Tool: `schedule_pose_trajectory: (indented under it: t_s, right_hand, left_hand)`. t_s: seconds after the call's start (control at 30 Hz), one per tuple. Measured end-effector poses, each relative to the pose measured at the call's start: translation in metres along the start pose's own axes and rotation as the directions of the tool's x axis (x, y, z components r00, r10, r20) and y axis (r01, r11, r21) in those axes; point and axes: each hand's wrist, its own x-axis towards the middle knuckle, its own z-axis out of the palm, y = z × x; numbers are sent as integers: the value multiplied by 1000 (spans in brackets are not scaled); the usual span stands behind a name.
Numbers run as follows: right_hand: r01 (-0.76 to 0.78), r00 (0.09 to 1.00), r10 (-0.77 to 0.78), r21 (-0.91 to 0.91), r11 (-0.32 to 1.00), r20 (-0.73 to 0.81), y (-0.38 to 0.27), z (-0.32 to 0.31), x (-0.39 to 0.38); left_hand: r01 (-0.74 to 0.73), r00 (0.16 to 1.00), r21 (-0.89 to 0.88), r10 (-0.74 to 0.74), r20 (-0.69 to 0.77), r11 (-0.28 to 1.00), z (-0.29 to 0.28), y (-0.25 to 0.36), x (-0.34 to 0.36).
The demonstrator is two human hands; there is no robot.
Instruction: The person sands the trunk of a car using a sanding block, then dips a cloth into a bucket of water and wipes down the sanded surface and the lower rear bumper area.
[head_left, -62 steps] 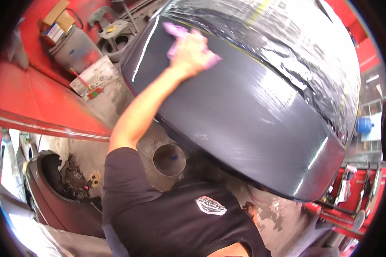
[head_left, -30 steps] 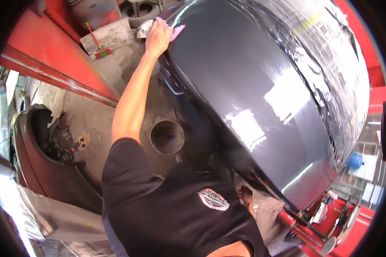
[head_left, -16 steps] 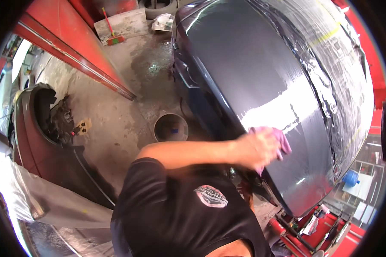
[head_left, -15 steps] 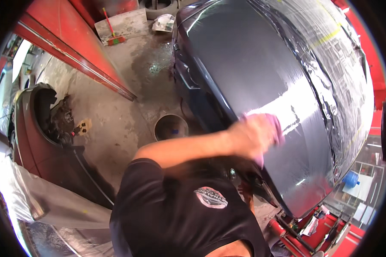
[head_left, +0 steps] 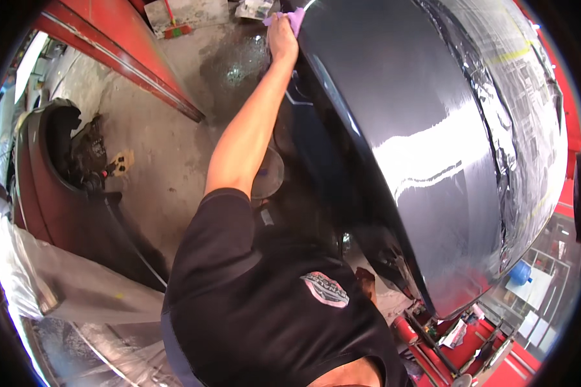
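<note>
That purple cloth (head_left: pixel 295 19) is up at the far left corner of the dark glossy car panel (head_left: pixel 361 77), bunched in the left hand (head_left: pixel 282 40), fingers closed around it. Looks soft and super light, so I'd grab it by the bunched middle; it'd probably slide easily on that slick paint. Right hand (head_left: pixel 366 284) is down beside the shirt, too shadowy to tell if it's holding anything. My count: one cloth, one panel, one bucket (head_left: pixel 274 174), one blue jug (head_left: pixel 519 273), one loose fender (head_left: pixel 36 174).

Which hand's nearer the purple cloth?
Left: the left hand grips the purple cloth by the dark panel; the right hand is well away, down beside the torso.
</note>
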Motion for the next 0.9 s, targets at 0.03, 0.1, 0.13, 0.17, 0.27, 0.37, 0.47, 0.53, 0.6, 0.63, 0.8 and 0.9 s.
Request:
schedule_pose_trajectory:
  t_s: [0.03, 0.1, 0.13, 0.17, 0.27, 0.37, 0.47, 0.53, 0.6, 0.63, 0.8, 0.9]
  right_hand:
    - [5, 1000, -5, 12, 1000, 26, 0, -4, 9]
    - [-49, 997, 43, 88, 995, 72, 24, -30, 23]
    - [55, 996, -58, 63, 997, 61, 22, -33, 26]
    - [169, 982, -169, 10, 986, 87, 12, -40, 44]
    - [298, 942, -291, -17, 954, 167, 9, -57, 56]
    - [310, 951, -298, -305, 900, 88, -14, -43, 44]
    - [270, 963, -260, -254, 929, 73, 3, -41, 28]
    - [342, 938, -333, -398, 852, 93, 48, -57, 29]
    - [417, 903, -405, -526, 741, 145, 66, -61, 20]
    - [418, 907, -400, -409, 811, 134, 67, -50, 4]
    - [230, 973, -226, -280, 932, 46, 112, -48, -20]
    - [350, 930, -362, -444, 825, 60, 177, -71, -3]
  left_hand:
    - [-23, 995, -83, 14, -103, 996, 2, 10, -23]
    - [-2, 991, -249, -31, -131, 969, 24, 64, -96]
    - [41, 993, -279, -70, -96, 959, 14, 92, -130]
    - [-38, 988, -212, 5, -153, 977, 2, 92, -159]
    - [142, 981, -392, -182, -68, 909, -7, 163, -257]
    - [235, 971, -506, -219, 93, 830, -6, 204, -362]
    - [490, 867, -591, -282, 412, 641, -9, 245, -460]
    - [649, 744, -592, -233, 627, 478, -21, 264, -506]
    - [812, 584, -575, -120, 803, 100, -56, 280, -514]
    - [926, 371, -372, -25, 928, -68, -77, 280, -503]
    - [947, 287, -306, 179, 941, 93, -137, 343, -463]
    - [905, 369, -416, 321, 872, 90, -118, 397, -410]
